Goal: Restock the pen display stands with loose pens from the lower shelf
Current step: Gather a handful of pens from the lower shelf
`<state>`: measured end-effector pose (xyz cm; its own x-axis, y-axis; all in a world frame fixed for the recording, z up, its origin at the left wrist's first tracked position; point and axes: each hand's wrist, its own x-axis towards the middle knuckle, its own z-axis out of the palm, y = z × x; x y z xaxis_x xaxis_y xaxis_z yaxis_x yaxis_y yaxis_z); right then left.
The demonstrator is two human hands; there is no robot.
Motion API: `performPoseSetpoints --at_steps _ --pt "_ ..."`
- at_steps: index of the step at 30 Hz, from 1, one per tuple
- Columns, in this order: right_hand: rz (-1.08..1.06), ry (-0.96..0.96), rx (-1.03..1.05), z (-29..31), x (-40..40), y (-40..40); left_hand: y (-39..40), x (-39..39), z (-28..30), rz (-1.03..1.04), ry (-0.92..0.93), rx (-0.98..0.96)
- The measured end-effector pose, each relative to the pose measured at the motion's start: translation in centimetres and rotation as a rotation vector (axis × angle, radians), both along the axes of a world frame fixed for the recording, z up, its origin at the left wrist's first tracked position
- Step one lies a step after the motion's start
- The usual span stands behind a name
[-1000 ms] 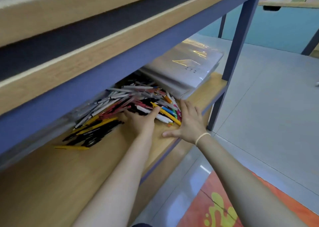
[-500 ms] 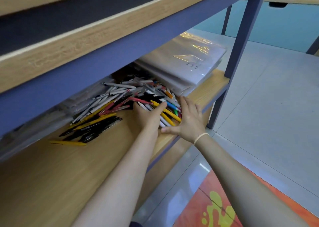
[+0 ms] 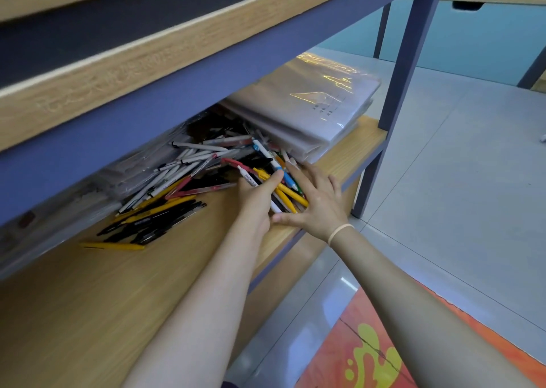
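On lower shelf (image 3: pixel 88 293), left hand (image 3: pixel 256 198) and right hand (image 3: pixel 317 203) apparently gathering pens (image 3: pixel 283 194), tips toward shelf edge.

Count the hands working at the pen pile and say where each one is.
2. The left hand grips a bunch of pens at the pile's near edge. The right hand lies flat with spread fingers on the pens beside it, by the shelf's front edge.

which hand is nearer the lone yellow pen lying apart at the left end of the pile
Left. The left hand rests in the pens, with black pens between it and the lone yellow pen. The right hand lies beyond the left hand, at the pile's right edge.
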<state>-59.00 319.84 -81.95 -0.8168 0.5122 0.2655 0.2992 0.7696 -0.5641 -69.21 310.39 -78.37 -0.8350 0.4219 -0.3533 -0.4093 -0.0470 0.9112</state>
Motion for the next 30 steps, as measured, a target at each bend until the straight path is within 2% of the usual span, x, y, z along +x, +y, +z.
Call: performPoseSetpoints --at_steps 8,17,19,24,30 --pt "0.027 -0.056 -0.016 0.3 0.1 0.0 0.1 0.5 0.3 -0.004 0.018 -0.015" --pt "0.153 0.068 -0.117 1.0 0.9 -1.9 -0.8 0.0 0.2 -0.036 -0.083 0.146" --pt "0.167 0.074 -0.192 1.6 1.1 -2.4 -1.1 0.2 0.4 -0.059 -0.081 0.144" --pt "0.122 0.193 -0.670 4.4 1.5 -2.4 -1.3 0.6 0.8 -0.070 -0.076 0.168" --pt "0.085 0.165 -0.676 4.8 2.1 -2.7 -2.0 1.3 0.8 -0.030 -0.098 0.135"
